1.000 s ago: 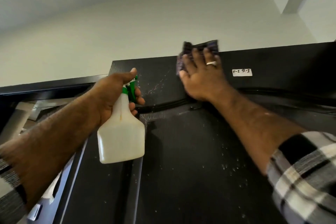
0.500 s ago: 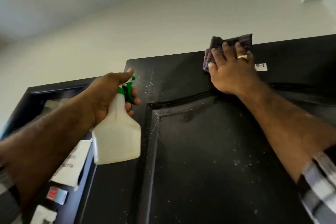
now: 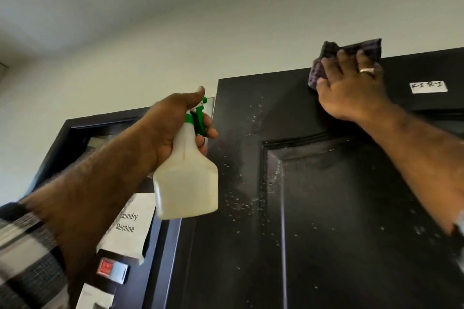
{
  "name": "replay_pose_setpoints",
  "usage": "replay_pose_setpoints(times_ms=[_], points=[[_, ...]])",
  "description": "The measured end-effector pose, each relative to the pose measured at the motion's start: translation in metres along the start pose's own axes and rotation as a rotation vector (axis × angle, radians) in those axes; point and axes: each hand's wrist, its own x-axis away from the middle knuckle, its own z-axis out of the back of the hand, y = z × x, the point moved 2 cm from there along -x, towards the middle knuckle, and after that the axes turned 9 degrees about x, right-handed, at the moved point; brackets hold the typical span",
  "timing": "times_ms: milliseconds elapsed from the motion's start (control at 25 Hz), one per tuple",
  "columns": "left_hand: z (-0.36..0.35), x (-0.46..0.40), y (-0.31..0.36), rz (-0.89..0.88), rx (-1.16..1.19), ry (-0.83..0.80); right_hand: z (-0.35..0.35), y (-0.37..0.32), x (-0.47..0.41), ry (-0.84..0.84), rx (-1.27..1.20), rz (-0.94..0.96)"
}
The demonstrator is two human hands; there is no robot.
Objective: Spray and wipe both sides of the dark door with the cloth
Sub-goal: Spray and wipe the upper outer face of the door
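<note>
1. Two things have changed in the last second. The right hand has carried the cloth to the right along the top of the dark door, and it now stands near the small white label, just to its left. Before, the cloth was closer to the door's left corner.
2. The right grip is a flat, pressing one: palm and fingers hold the folded cloth against the top rail, and the upper part of the cloth rises above the door's top edge.
3. The left hand stays closed around the neck of the spray bottle, with a finger on the green trigger. The bottle is held up in front of the door's left edge, nozzle toward the door. I cannot tell whether it is spraying at this instant.
4. Spray droplets are on the left stile and beside the recessed panel, and some lie lower on the panel. This area looks not yet wiped.
5. A paper sign reading "Laundry Machine" shows behind the bottle, on the dark frame to the left.
6. My judgement: the top strip of this side is being cleaned from left to right, so the task is at an early stage. The wet parts below wait for the cloth, and the other side of the door is not yet reached.
</note>
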Motion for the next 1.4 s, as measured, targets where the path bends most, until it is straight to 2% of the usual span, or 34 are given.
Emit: replay_pose_setpoints(times_ms=[80,200,280,360,400,480,560,600,680,760,840,880,960,1000,1080,1120,1240,1400], points=[[0.016,-0.005,0.003,-0.019,-0.002,0.030,0.002,-0.065,-0.001,-0.002,0.030,0.085],[0.036,-0.012,-0.001,0.009,0.015,-0.001,-0.011,-0.155,0.054,-0.055,0.074,0.470],[0.048,-0.014,-0.004,0.029,0.033,-0.029,-0.020,-0.165,0.105,-0.088,0.092,0.670],[0.057,-0.015,-0.005,0.032,0.042,-0.058,-0.025,-0.138,0.128,-0.034,0.098,0.760],[0.063,-0.016,-0.005,0.031,0.044,-0.072,-0.027,-0.126,0.123,0.027,0.112,0.714],[0.072,-0.018,-0.005,0.031,0.050,-0.094,-0.019,-0.111,0.082,0.117,0.100,0.478],[0.075,-0.021,-0.007,0.035,0.055,-0.104,-0.006,-0.123,0.026,-0.007,0.049,0.208],[0.075,-0.023,-0.009,0.037,0.052,-0.104,-0.003,-0.140,0.006,-0.059,0.031,0.152],[0.073,-0.026,-0.015,0.052,0.048,-0.101,-0.003,-0.171,-0.002,-0.084,0.043,0.209],[0.072,-0.025,-0.019,0.051,0.057,-0.105,-0.012,-0.182,0.040,-0.096,0.067,0.428],[0.077,-0.024,-0.018,0.033,0.075,-0.105,-0.019,-0.171,0.103,-0.112,0.109,0.609],[0.079,-0.023,-0.017,0.029,0.082,-0.109,-0.021,-0.157,0.120,-0.116,0.145,0.637],[0.085,-0.021,-0.013,0.025,0.088,-0.118,-0.020,-0.134,0.106,-0.097,0.181,0.554],[0.087,-0.021,-0.010,0.024,0.087,-0.119,-0.016,-0.132,0.082,-0.059,0.162,0.443],[0.091,-0.021,-0.008,0.030,0.078,-0.112,-0.007,-0.144,0.026,-0.061,0.068,0.215],[0.092,-0.021,-0.008,0.034,0.070,-0.108,-0.005,-0.159,0.005,-0.104,0.039,0.170],[0.090,-0.022,-0.012,0.032,0.031,-0.089,-0.005,-0.204,-0.007,-0.153,0.043,0.285],[0.094,-0.016,-0.020,0.037,0.055,-0.086,-0.025,-0.197,0.113,-0.148,0.097,0.609]])
